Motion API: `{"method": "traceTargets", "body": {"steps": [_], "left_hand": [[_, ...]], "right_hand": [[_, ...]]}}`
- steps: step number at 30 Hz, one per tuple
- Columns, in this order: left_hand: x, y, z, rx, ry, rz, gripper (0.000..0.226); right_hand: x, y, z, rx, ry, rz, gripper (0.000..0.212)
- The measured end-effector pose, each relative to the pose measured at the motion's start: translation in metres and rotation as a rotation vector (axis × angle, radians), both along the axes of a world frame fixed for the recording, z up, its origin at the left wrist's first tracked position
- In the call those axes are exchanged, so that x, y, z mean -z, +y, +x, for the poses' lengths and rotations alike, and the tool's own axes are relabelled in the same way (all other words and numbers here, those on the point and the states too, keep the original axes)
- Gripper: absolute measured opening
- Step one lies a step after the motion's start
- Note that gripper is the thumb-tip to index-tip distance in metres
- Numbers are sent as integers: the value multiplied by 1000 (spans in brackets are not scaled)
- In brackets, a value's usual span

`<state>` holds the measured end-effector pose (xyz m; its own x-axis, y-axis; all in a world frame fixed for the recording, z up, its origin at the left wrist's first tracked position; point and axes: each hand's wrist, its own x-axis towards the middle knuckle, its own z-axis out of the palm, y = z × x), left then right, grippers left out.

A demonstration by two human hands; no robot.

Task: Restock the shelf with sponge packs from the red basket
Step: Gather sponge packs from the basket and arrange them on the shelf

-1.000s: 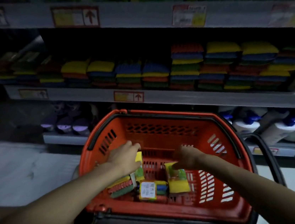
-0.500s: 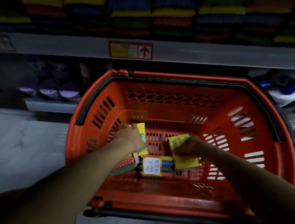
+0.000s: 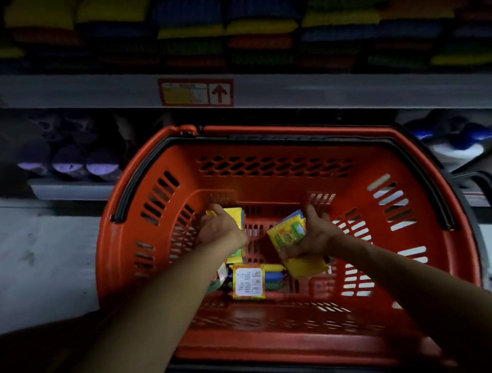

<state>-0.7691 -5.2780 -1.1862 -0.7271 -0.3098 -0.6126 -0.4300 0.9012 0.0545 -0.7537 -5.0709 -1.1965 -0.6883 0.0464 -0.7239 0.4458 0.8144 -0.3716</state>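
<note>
A: Sponge packs, where?
B: One pack [image 3: 289, 234] in the right hand [image 3: 312, 235], grip clamped on it, lifted clear of the basket floor. Left hand [image 3: 220, 231] clamped on another pack [image 3: 232, 216] at 10 o'clock from the first. Loose pack [image 3: 248, 282] lies label-up between the forearms, at 6 o'clock.
A: Handling?
B: Looks light, squashy foam in crinkly film; likely slippery, not fragile. Best taken across the flat faces, fingers wrapping an edge, not by the film seam.
A: Around them?
B: Red basket [image 3: 267, 165] nearly empty, on the floor. Shelf [image 3: 304, 92] at 12 o'clock, stacked sponges [image 3: 256, 27] on it, price tag [image 3: 196, 92] on its edge.
</note>
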Motion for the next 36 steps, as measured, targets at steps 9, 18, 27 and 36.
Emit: {"method": "traceTargets", "body": {"steps": [9, 18, 27, 36], "left_hand": [[-67, 12, 18, 74, 96, 154, 138], [-167, 4, 37, 145, 371, 322, 112], [-271, -25, 39, 450, 425, 456, 103], [-290, -31, 33, 713, 525, 281, 99]], "right_hand": [[-71, 9, 10, -26, 205, -143, 116], [-171, 21, 33, 150, 383, -385, 105], [-287, 41, 49, 140, 415, -514, 60], [-324, 40, 42, 167, 413, -696, 67]]}}
